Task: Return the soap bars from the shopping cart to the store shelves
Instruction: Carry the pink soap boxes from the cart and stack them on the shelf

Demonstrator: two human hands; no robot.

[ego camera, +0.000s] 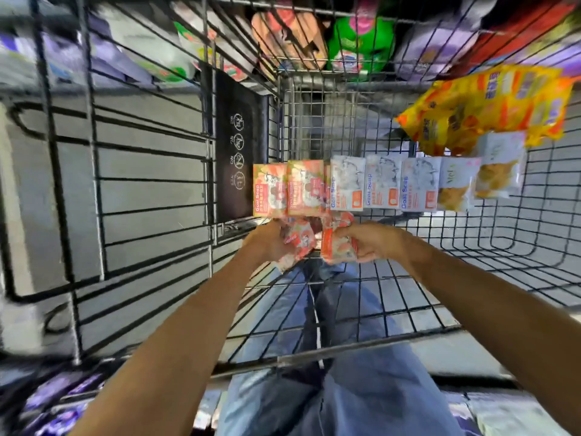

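Here, both hands are down inside the grey wire-mesh shopping cart [345, 127]. The left hand [267, 243] is curled round one pink-and-orange soap pack [300, 245]. The right hand [375, 243] grips a second pink-and-orange soap pack [338, 248] by its near end. The two packs are close together, just in front of the standing row. Both are blurred, so the print is not readable.

The row stands on edge across the cart, side by side and touching:
- two pink "Goat Soap" cartons [287, 188]
- three white-and-blue "Goat Soap" cartons [383, 184]
- two pale cartons with a yellow-orange picture [456, 184] at the right end

Yellow-and-orange snack bags [481, 105] lie beyond the row toward the right wall. A black plastic seat flap with white warning icons [237, 146] is on the left wall. Purple packs [103, 55] show blurred outside the wire.

Handling, as judged: the bars look small, light and stiff, so one per hand is easy. The surface looks glossy and is probably slick. A grip across the broad faces, thumb opposite fingers, should hold better than a pinch at an end. Card corners may dent if squeezed hard or knocked on the wire. The right hand's hold looks the less secure of the two. Most of the soap is in the cart, so the task reads as early.
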